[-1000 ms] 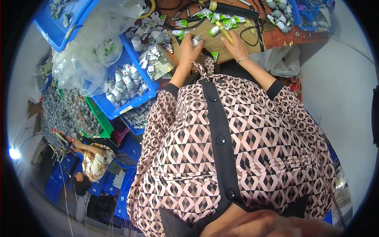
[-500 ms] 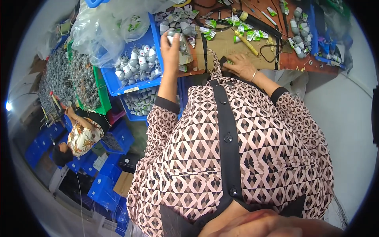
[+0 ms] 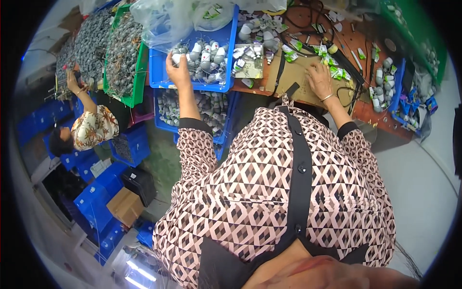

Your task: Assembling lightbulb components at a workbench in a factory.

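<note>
Head view showed a brown table (image 3: pixel 369 115) bearing a tan board (image 3: pixel 294 76), a green crate (image 3: pixel 136 87) farther left. The left hand (image 3: pixel 179 73) pinched a bulb (image 3: pixel 176 59) over a blue bin (image 3: pixel 161 75); the right hand (image 3: pixel 320 82), fingers loosely spread, neared green-white packets (image 3: pixel 340 73).

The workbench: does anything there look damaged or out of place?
No clear damage, but some bulb-shaped pieces lie loose on the workbench beside the right blue tray; this looks odd, since similar pieces sit inside the left upper blue tray.

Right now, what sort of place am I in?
Probably an assembly workshop: there's a cluttered workbench, a blue bin of grey-and-white bulb-shaped parts, and a green crate heaped with small grey pieces.
</note>
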A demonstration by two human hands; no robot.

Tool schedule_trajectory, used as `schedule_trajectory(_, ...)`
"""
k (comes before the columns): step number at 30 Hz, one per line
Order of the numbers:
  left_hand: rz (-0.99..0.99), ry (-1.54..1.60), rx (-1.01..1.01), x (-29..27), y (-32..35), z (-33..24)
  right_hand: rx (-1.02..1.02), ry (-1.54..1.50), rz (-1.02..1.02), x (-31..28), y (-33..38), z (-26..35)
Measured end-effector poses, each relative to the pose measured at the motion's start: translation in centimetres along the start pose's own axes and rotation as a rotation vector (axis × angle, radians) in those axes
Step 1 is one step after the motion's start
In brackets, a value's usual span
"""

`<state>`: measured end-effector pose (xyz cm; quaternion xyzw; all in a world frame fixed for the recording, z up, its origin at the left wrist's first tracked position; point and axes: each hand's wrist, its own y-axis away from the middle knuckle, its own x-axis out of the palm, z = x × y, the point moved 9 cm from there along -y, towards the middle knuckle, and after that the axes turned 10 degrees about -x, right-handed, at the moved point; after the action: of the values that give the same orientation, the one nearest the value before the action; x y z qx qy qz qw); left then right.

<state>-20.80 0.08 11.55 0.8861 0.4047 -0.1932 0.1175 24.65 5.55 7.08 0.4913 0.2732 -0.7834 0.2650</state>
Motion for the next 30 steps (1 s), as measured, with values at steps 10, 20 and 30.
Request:
schedule_trajectory(10, 0.029, -0.459, -0.004, -1.7, -3.5, 5.7, 0.007, -0.044, -0.022, -6.1, 0.7, -1.5)
schedule_trajectory(20, -0.079, -0.364, 0.142, -1.4, -5.8, 4.9, 0.145, 0.387, -0.485, -25.9, 1.6, -21.8)
schedule_trajectory(30, 0.091, -0.378, 0.209, 5.4, -3.0, 1.0, 1.009, 0.654, -0.297, -37.5, 9.2, -38.6)
